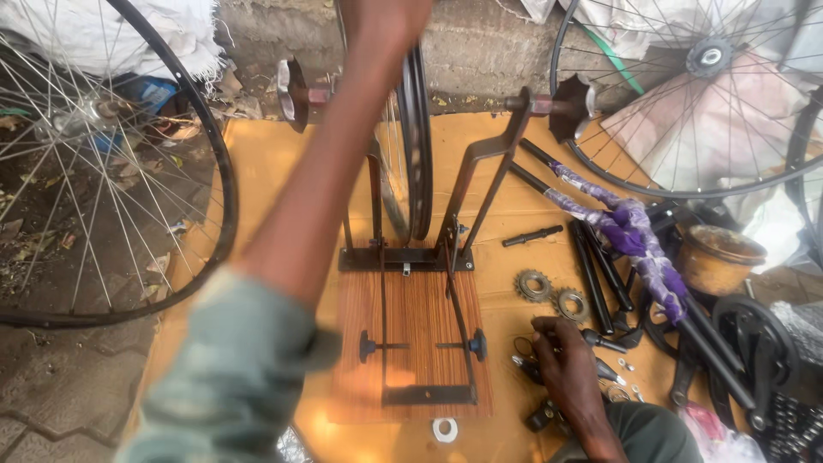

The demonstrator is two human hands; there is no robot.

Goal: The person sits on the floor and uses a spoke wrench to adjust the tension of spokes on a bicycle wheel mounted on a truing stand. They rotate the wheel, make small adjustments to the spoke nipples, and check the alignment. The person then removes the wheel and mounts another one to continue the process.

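Blurred grey-green sleeve cloth fills the near left, and from it the left hand [381, 19] stretches far up to the top edge of the black bicycle rim [415, 137]; its fingers run out of view, so I cannot tell whether they are clamped on it. That rim already stands upright between the dark metal arms of the truing stand [446, 249], whose base is a striped wood-grain board [416, 339]. At near right, the right hand [566, 360] rests with fingers curled together among small metal parts on the orange mat [266, 154], holding nothing I can make out. Two toothed steel sprockets [551, 294] lie unfitted just beyond it. A spoked wheel [94, 163] leans far left.
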